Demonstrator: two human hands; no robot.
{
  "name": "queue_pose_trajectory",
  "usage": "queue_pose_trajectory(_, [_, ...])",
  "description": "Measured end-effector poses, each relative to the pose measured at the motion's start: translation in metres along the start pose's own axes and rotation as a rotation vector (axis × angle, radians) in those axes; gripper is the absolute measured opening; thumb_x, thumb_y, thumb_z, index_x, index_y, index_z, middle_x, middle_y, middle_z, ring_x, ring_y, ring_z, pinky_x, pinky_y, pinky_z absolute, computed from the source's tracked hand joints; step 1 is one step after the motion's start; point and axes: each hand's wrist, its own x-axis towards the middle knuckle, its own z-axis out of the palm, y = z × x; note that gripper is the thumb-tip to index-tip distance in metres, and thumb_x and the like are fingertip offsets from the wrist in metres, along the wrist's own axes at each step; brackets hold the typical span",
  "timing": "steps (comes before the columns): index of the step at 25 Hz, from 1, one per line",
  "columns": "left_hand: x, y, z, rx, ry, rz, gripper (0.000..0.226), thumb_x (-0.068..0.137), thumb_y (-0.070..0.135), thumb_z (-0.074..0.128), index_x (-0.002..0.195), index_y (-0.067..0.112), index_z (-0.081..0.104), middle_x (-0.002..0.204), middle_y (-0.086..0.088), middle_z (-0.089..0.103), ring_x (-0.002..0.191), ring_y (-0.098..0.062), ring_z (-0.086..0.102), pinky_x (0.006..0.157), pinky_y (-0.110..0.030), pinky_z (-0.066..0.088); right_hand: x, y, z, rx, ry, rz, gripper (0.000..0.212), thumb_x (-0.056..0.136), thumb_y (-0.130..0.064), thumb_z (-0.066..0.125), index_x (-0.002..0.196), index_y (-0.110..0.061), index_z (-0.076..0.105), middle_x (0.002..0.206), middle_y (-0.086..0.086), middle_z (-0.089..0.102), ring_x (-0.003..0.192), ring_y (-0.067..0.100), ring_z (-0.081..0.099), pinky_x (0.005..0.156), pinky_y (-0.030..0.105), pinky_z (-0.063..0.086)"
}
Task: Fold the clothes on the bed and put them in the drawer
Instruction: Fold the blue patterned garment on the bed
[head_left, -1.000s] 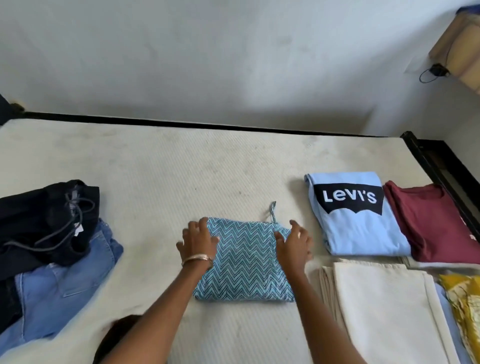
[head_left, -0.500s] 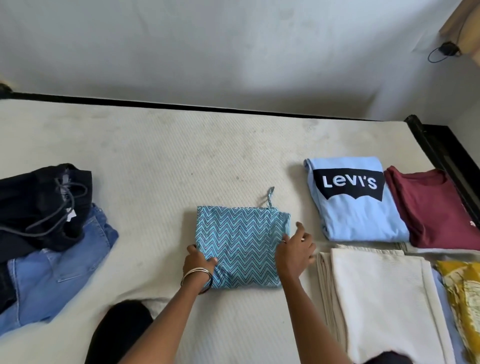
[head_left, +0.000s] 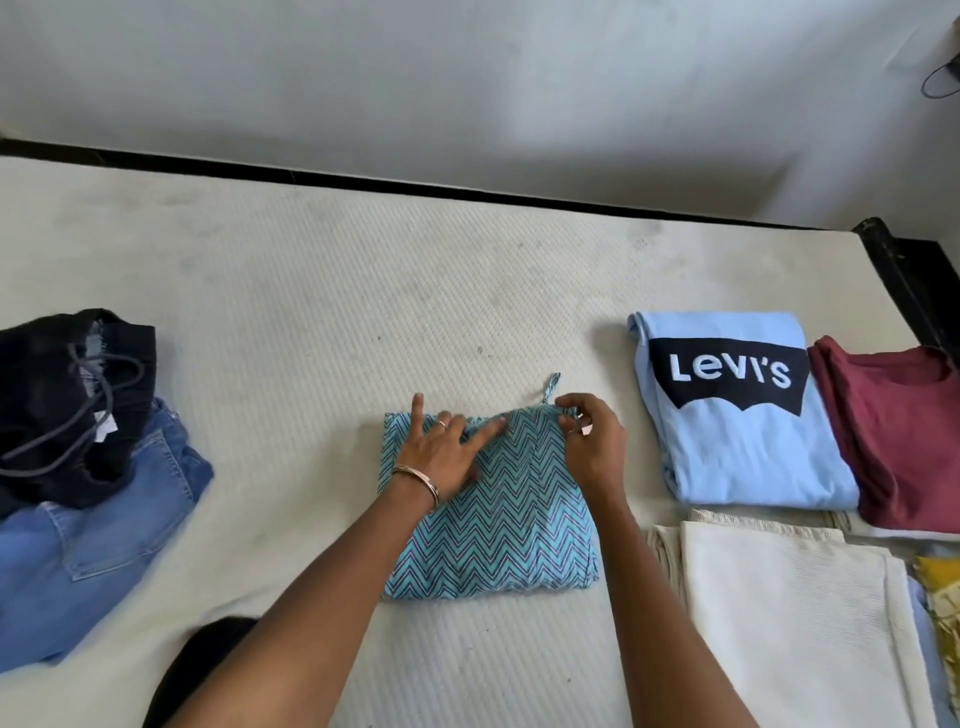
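Left hand (head_left: 447, 447) presses flat on the teal zigzag-patterned folded garment (head_left: 493, 514) near the bed's (head_left: 363, 291) front edge, while the right hand (head_left: 589, 441) pinches its far right corner. Toward the right edge, a cream folded cloth (head_left: 779, 613), light-blue printed T-shirt (head_left: 737, 415) and maroon top (head_left: 898, 426) lie folded. By the left edge, blue jeans (head_left: 88, 540) and a black drawstring garment (head_left: 67, 400) remain unfolded. No drawer shows, so nothing looks stored yet.
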Motion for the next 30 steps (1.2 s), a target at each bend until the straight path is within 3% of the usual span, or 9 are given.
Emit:
queue_pose_trajectory(2, [0.006,-0.013,0.001,0.022,0.214,-0.063,0.057,0.086,0.033,0.068,0.138,0.027,0.044,0.115,-0.008,0.06,0.115,-0.029,0.054,0.11,-0.066,0.018,0.002,0.007,0.004,0.023,0.061,-0.034,0.032,0.084,0.008,0.061,0.099,-0.019,0.07,0.095,-0.001,0.066,0.087,0.019,0.059,0.081,0.038,0.048])
queue_pose_trajectory(4, [0.009,-0.025,-0.001,0.039,0.42,-0.144,0.046,0.066,0.033,0.084,0.107,0.021,0.067,0.09,-0.006,0.064,0.091,-0.028,0.062,0.099,-0.063,0.037,-0.001,0.014,0.012,-0.108,0.136,0.041,0.038,0.084,0.01,0.056,0.109,-0.017,0.067,0.107,0.005,0.062,0.102,0.027,0.055,0.088,0.048,0.045])
queue_pose_trajectory(7, [-0.001,-0.021,0.01,-0.101,0.465,-0.241,0.065,0.065,0.046,0.079,0.122,0.021,0.061,0.108,-0.01,0.061,0.1,-0.03,0.06,0.097,-0.06,0.037,-0.023,0.007,0.024,-0.311,0.157,0.005,0.035,0.093,-0.009,0.058,0.127,-0.016,0.058,0.132,0.012,0.05,0.123,0.032,0.04,0.097,0.052,0.034])
queue_pose_trajectory(11, [-0.048,0.025,0.048,-0.238,0.432,-0.292,0.048,0.081,0.049,0.064,0.122,0.024,0.06,0.123,-0.007,0.058,0.111,-0.031,0.057,0.093,-0.056,0.042,-0.084,0.039,0.04,-0.676,-0.229,-0.431,0.052,0.097,-0.052,0.037,0.146,-0.033,0.042,0.16,0.004,0.028,0.146,0.033,0.023,0.109,0.053,0.03])
queue_pose_trajectory(14, [-0.076,0.033,0.079,-0.278,0.355,-0.293,0.061,0.082,0.054,0.046,0.136,0.025,0.049,0.142,-0.01,0.048,0.128,-0.033,0.049,0.093,-0.063,0.04,-0.101,0.067,0.026,-0.655,-0.318,-0.034,0.059,0.1,-0.06,0.024,0.154,-0.045,0.006,0.164,-0.012,-0.008,0.151,0.028,-0.007,0.116,0.056,0.009])
queue_pose_trajectory(17, [-0.087,0.022,0.066,-0.519,0.374,-0.696,0.063,0.088,0.047,0.055,0.139,0.011,0.044,0.131,-0.025,0.049,0.117,-0.043,0.05,0.089,-0.058,0.042,-0.102,0.046,0.019,-0.417,-0.098,0.25,0.065,0.099,-0.053,0.041,0.153,-0.025,0.02,0.157,0.01,0.025,0.141,0.034,0.024,0.109,0.054,0.025])
queue_pose_trajectory(20, [-0.082,0.018,0.036,-0.987,0.112,-1.03,0.082,0.08,0.045,0.071,0.14,0.002,0.035,0.125,-0.03,0.049,0.112,-0.047,0.051,0.091,-0.052,0.044,-0.095,0.037,0.019,-0.262,-0.092,0.433,0.072,0.091,-0.055,0.057,0.143,-0.01,0.032,0.133,0.018,0.048,0.123,0.038,0.047,0.099,0.051,0.041])
queue_pose_trajectory(25, [-0.084,0.006,0.016,-1.79,-0.068,-1.002,0.049,0.073,0.02,0.08,0.114,-0.001,0.062,0.103,-0.018,0.07,0.086,-0.034,0.069,0.077,-0.046,0.056,-0.08,0.035,-0.019,0.402,-0.297,0.674,0.048,0.078,-0.026,0.083,0.109,0.006,0.065,0.097,0.016,0.073,0.086,0.035,0.072,0.08,0.05,0.06])
queue_pose_trajectory(30, [-0.105,0.028,-0.028,-2.042,-0.026,-0.788,0.026,0.082,0.004,0.068,0.108,0.0,0.066,0.1,-0.022,0.071,0.081,-0.035,0.07,0.069,-0.043,0.058,-0.094,0.014,-0.075,0.667,-0.395,0.534,0.025,0.086,-0.003,0.07,0.11,0.005,0.067,0.099,0.019,0.074,0.088,0.036,0.073,0.075,0.045,0.06])
